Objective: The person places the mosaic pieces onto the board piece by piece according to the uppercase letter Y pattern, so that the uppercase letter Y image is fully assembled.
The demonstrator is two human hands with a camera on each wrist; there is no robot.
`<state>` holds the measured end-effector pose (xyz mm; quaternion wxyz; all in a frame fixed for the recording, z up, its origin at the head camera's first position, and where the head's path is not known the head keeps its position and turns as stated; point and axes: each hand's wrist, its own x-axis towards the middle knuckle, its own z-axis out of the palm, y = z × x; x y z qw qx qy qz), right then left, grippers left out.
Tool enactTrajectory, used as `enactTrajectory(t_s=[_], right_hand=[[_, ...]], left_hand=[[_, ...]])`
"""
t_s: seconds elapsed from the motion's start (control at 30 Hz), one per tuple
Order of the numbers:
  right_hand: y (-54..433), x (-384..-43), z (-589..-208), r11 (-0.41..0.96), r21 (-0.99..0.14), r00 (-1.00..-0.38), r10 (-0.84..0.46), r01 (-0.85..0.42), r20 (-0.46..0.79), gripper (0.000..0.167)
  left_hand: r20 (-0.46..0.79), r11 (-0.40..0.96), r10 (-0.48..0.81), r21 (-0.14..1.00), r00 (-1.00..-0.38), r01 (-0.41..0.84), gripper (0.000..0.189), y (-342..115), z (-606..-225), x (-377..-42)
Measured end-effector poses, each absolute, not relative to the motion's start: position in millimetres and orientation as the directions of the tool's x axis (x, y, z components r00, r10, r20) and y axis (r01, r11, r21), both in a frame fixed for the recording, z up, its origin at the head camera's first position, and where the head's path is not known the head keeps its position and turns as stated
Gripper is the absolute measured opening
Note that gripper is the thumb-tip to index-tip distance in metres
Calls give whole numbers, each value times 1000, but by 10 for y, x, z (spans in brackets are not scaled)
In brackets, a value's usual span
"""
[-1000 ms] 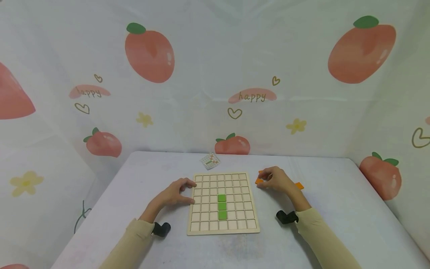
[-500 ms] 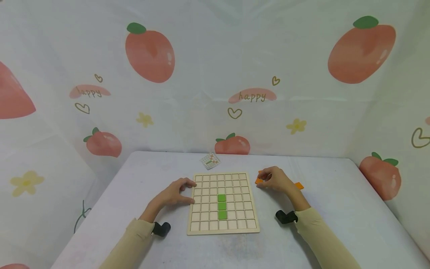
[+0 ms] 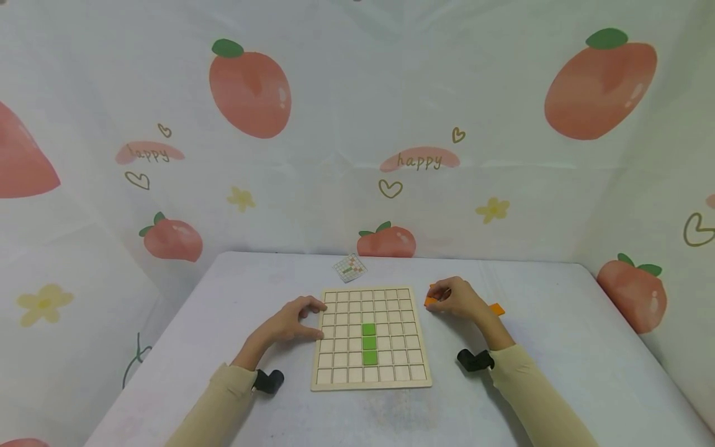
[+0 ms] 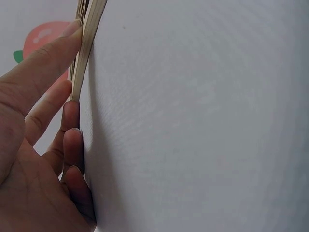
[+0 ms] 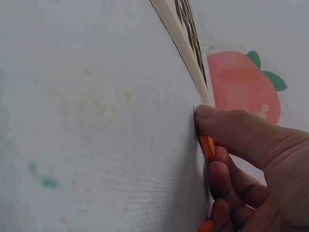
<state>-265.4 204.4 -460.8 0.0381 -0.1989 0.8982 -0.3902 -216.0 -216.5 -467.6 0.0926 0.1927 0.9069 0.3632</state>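
Note:
A square wooden grid board (image 3: 371, 388) lies flat on the table, with a column of three green square tiles (image 3: 369, 343) set in its cells. My left hand (image 3: 290, 320) rests at the board's left side; its thumb and index finger touch the edge, spread apart, as the left wrist view also shows. Just right of the board, my right hand (image 3: 460, 298) is down at the table. Its thumb and fingers pinch an orange tile (image 5: 207, 146), partly hidden by them. Another orange tile (image 3: 498, 309) shows past the right wrist.
A small printed card (image 3: 350, 268) with a coloured grid pattern lies behind the board. More orange (image 5: 206, 226) shows under the right fingers. A white cloth with fruit prints (image 3: 385, 241) hangs behind the table (image 3: 268, 276).
Almost nothing moves. The right wrist shifts very slightly to the left while its fingers stay at the orange tile; the left hand and the board keep their places.

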Motion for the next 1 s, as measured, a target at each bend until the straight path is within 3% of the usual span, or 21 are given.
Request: enactTrajectory(t_s=[0.27, 0.63, 1.0], right_hand=[[2036, -2653, -4617, 581, -737, -906, -411, -346, 102, 18], [1942, -2636, -4573, 395, -819, -836, -520, -416, 173, 24], [1663, -2648, -4596, 326, -838, -783, -596, -438, 178, 24]], left_hand=[[-29, 660, 417, 697, -909, 280, 56, -2170, -4684, -2154], [-24, 654, 426, 699, -905, 289, 56, -2174, -4671, -2150], [-20, 652, 432, 698, -902, 297, 56, -2168, -4668, -2162]])
